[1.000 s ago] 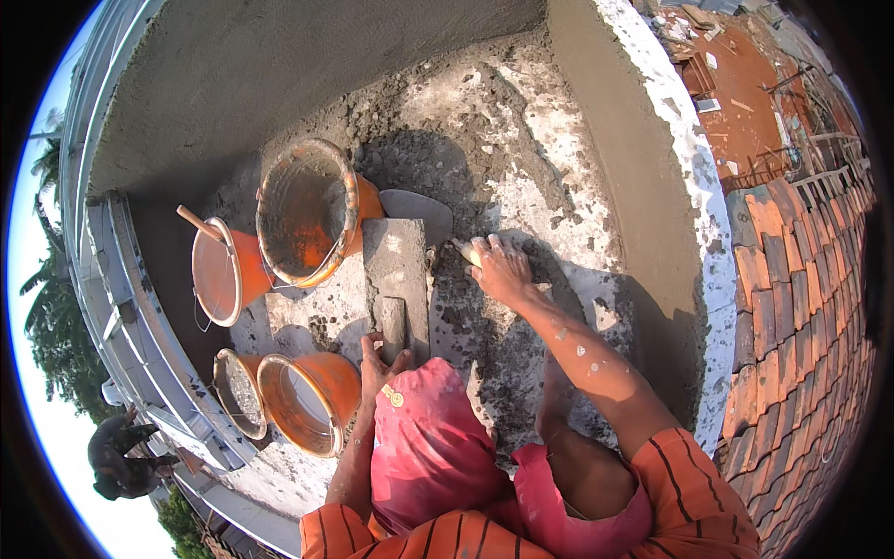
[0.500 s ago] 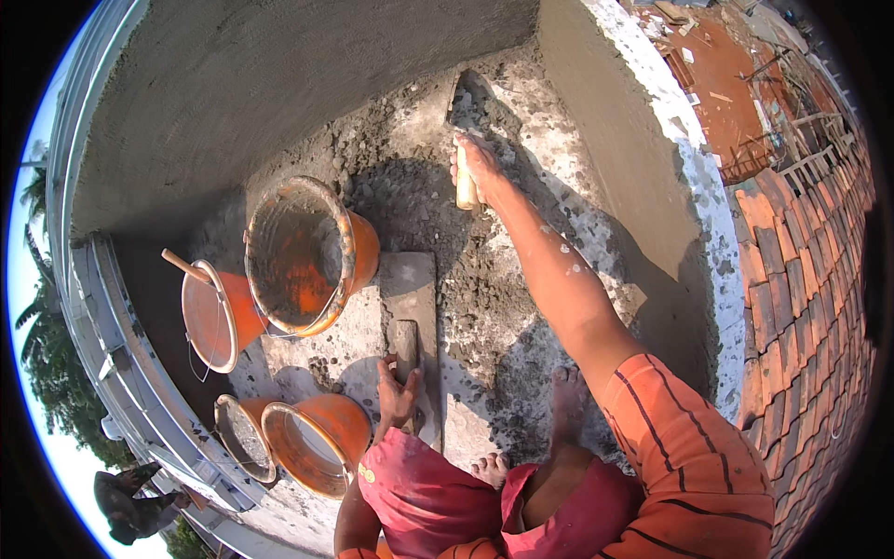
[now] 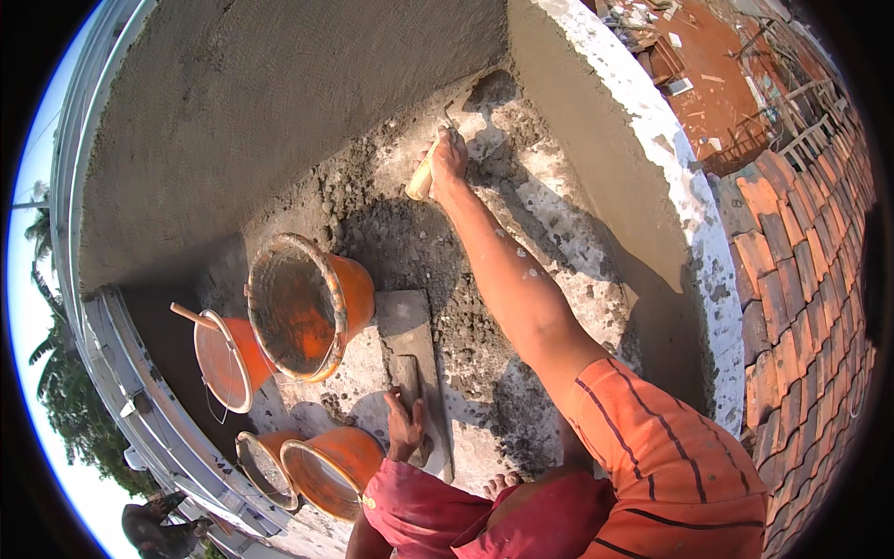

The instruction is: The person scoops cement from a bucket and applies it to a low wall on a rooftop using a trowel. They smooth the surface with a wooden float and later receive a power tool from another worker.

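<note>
My right hand (image 3: 445,156), reaching far forward, is closed round the pale handle of a trowel (image 3: 420,181). Its thin metal neck shows past my fingers; the blade is hard to make out. Loose grey mortar (image 3: 382,233) lies scattered over the floor below that hand. A float (image 3: 403,312), a flat grey board with a raised handle, lies on the floor left of centre. Close against the near part of its handle is my left hand (image 3: 405,427), with the fingers apart. Whether the palm touches the float cannot be seen.
Left of the float stands a large mortar-crusted orange bucket (image 3: 357,293). A smaller orange bucket (image 3: 251,359) with a stick in it and two more buckets (image 3: 349,452) stand nearer. Grey plastered walls (image 3: 307,93) enclose the floor; roof tiles (image 3: 792,279) lie beyond the right wall.
My right hand has moved left with the trowel, and the blade has turned out of plain sight. The left hand stays by the float, its fingers slightly lower on the handle. The view has shifted.
</note>
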